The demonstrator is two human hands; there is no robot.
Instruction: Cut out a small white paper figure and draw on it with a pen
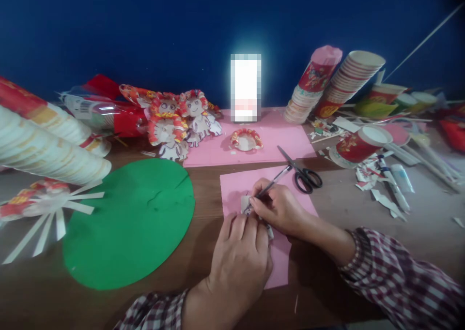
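In my right hand is a pen, its tip down at a small white paper piece. My left hand lies flat over the lower part of that piece, fingers stretched forward and holding it down. Most of the paper piece is hidden under my hands. Beneath them is a sheet of pink paper on the wooden table. A pair of black-handled scissors lies just beyond my right hand, partly over the pink sheet.
A green paper oval lies at left beside stacked paper cups. Paper figures and a cut cup ring are at the back. More cup stacks, a red cup, scraps and a glue tube occupy the right.
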